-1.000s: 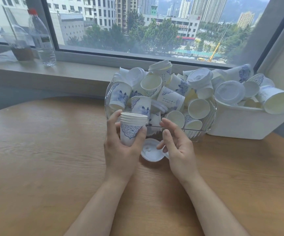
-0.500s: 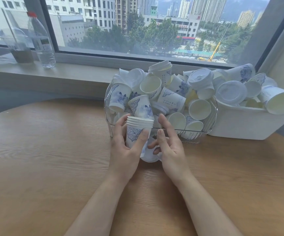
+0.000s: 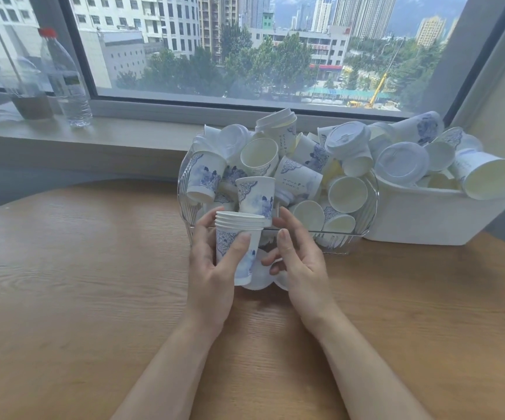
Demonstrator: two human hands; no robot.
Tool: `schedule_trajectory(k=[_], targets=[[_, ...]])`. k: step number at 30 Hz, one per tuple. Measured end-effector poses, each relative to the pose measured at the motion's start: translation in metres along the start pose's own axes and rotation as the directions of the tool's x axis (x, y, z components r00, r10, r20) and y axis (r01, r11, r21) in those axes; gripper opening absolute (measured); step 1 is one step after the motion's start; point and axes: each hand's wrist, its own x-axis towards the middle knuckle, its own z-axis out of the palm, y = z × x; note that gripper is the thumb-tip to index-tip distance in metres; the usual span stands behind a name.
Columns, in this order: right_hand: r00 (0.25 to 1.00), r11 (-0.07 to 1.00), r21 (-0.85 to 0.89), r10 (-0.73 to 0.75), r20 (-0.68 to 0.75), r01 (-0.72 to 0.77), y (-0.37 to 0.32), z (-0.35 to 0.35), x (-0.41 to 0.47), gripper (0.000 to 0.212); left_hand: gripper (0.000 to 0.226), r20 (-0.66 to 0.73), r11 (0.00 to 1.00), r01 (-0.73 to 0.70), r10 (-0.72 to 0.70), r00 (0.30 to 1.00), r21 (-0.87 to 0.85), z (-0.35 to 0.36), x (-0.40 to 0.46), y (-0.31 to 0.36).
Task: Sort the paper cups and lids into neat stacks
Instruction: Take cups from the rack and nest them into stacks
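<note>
A wooden bench (image 3: 93, 298) fills the near part of the view, and its front left part is bare wood with a curved edge on the far left. Two bare arms reach forward over it. The left hand (image 3: 211, 268) holds a stack of cups (image 3: 239, 244) upright, with its fingers and thumb curled round the stack. The right hand (image 3: 299, 262) is just beside the stack, and its fingers are loosely bent; they seem to touch the white lids (image 3: 260, 280) lying on the bench under the hands, but a grip cannot be told. Just behind the hands stands a clear basket (image 3: 363, 213) piled high with loose paper cups and lids, some upright and some on their sides. A white tub (image 3: 426, 219) sits touching the basket on the right, also heaped with cups and lids, and one big cup hangs over its right rim. Past the bench runs a long window sill (image 3: 124, 131). On its left end stand a water bottle (image 3: 66, 80) with a red cap and a clear plastic cup (image 3: 24, 86). Beyond is a big window (image 3: 245, 40) showing trees and tall buildings.
</note>
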Motion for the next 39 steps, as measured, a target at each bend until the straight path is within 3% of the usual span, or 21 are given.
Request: schedule_trajectory(k=[5,13,22,25,28,34,39], targets=[[0.996,0.995,0.084,0.052,-0.071,-0.046,0.002,-0.005,-0.003,0.055,0.061,0.055,0.999,0.000,0.001,0.998,-0.033,0.002,-0.004,0.002],[0.983,0.982,0.185,0.064,-0.173,-0.032,-0.003,-0.018,-0.003,0.042,0.057,0.199,0.997,-0.069,0.060,0.978,0.039,0.012,-0.014,0.002],[0.978,0.958,0.262,0.156,-0.141,-0.115,-0.006,-0.033,0.001,0.053,0.060,0.311,0.991,-0.070,0.031,0.950,0.113,0.018,-0.020,0.000],[0.986,0.962,0.242,0.148,-0.075,-0.126,-0.006,-0.040,0.001,0.042,0.060,0.328,0.992,-0.062,0.022,0.944,0.112,0.017,-0.020,-0.001],[0.985,0.961,0.257,0.133,-0.112,-0.101,-0.008,-0.044,0.001,0.028,0.060,0.309,0.988,-0.062,0.017,0.951,0.139,0.016,-0.019,-0.002],[0.973,0.956,0.292,0.095,-0.211,-0.030,-0.015,-0.047,0.003,0.058,0.062,0.288,0.953,-0.105,0.020,0.958,0.285,0.014,-0.020,-0.006],[0.994,0.956,0.294,0.046,-0.095,-0.016,-0.019,-0.041,-0.002,0.057,0.068,0.304,0.918,-0.159,0.044,0.952,0.364,0.017,-0.024,-0.006]])
